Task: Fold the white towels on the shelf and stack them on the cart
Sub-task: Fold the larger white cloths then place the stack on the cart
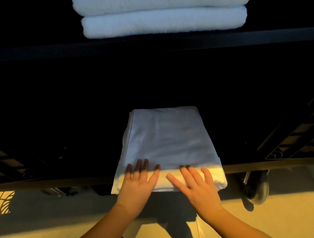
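Note:
A folded white towel (pixel 166 139) lies flat on a dark surface (pixel 62 181), its near edge hanging a little over the front rim. My left hand (pixel 137 181) presses flat on the towel's near left part, fingers straight and spread. My right hand (pixel 195 182) lies flat on the near right part, fingers also straight. Two thick folded white towels (pixel 162 7) sit stacked one on the other on a higher dark shelf (pixel 29 54) at the top of the view.
Dark slatted or wire structures stand at the left (pixel 4 166) and right (pixel 304 132) of the surface. A caster wheel (pixel 256 188) hangs below the front rim at the right. A pale floor (pixel 45 208) lies underneath, crossed by shadows.

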{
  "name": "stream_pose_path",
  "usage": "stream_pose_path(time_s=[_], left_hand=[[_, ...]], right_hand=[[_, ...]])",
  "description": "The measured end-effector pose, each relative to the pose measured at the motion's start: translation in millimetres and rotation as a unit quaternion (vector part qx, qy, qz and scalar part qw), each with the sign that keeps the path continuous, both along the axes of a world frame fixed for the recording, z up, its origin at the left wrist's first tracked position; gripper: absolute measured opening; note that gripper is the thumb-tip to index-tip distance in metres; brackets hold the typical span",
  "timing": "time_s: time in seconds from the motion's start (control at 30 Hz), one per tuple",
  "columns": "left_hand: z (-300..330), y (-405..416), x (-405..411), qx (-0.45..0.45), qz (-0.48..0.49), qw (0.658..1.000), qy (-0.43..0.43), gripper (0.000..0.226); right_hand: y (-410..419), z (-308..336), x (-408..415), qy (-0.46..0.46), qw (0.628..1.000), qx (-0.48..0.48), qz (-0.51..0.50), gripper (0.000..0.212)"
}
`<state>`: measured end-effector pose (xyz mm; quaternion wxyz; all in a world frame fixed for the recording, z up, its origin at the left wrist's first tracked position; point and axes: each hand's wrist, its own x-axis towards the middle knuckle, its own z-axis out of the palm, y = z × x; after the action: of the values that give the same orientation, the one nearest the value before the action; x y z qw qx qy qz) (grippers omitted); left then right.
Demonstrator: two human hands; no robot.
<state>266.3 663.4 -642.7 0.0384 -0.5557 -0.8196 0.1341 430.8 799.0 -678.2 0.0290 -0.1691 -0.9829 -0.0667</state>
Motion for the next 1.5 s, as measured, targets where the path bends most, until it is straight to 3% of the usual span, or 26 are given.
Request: stream_pose_path(time_s=[0.13,0.2,0.33,0.4,0.5,0.57,0.7,0.77,0.83,0.9,1.03,1.13,1.2,1.27,1.4,1.5], left_hand=[[9,18,-17,0.059,-0.016,0.998,0.006,0.066],[13,33,-28,0.069,-0.002,0.998,-0.004,0.067],[5,70,-59,0.005,0.076,0.996,-0.038,0.068],[2,79,-70,0.037,0.071,0.994,-0.068,0.068],[-11,75,-82,0.016,0.054,0.985,-0.165,0.077],[-17,71,-80,0.025,0.055,0.982,-0.177,0.070],[-5,111,-76,0.121,0.068,0.984,-0.111,0.047],[-5,137,-76,0.086,0.072,0.984,-0.138,0.050],[-18,149,-83,0.021,0.115,0.978,-0.171,0.063],[-32,146,-99,0.037,0.154,0.972,-0.173,0.068],[-43,140,-122,0.108,0.215,0.957,-0.165,0.073],[-49,140,-115,0.134,0.224,0.958,-0.122,0.077],[-53,137,-109,0.155,0.214,0.959,-0.103,0.082],[-56,134,-109,0.168,0.203,0.960,-0.091,0.087],[-62,132,-111,0.190,0.199,0.957,-0.093,0.092],[-64,133,-113,0.205,0.197,0.952,-0.110,0.092]], right_hand=[[26,11,-17,0.076,0.993,0.088,0.017,0.077],[40,18,-30,0.133,0.985,0.110,0.016,0.052],[70,31,-61,0.126,0.988,0.081,-0.026,0.056],[84,30,-75,0.055,0.996,0.019,-0.065,0.064],[96,7,-82,-0.049,0.990,-0.087,-0.098,0.068],[96,-8,-81,-0.054,0.988,-0.100,-0.105,0.067],[102,4,-119,-0.003,0.986,-0.157,-0.052,0.048],[106,11,-147,-0.003,0.977,-0.213,0.013,0.045],[120,4,-158,-0.051,0.979,-0.194,0.039,0.051],[148,-7,-153,-0.092,0.985,-0.143,-0.042,0.054],[192,-9,-146,-0.090,0.971,-0.058,-0.212,0.057],[176,-13,-174,-0.054,0.993,-0.069,-0.073,0.054],[158,-12,-199,-0.028,0.989,-0.135,0.060,0.050],[153,-7,-227,-0.017,0.983,-0.142,0.117,0.049],[164,-10,-280,-0.025,0.993,-0.086,0.081,0.049],[200,-12,-302,-0.050,0.994,-0.094,-0.013,0.057]])
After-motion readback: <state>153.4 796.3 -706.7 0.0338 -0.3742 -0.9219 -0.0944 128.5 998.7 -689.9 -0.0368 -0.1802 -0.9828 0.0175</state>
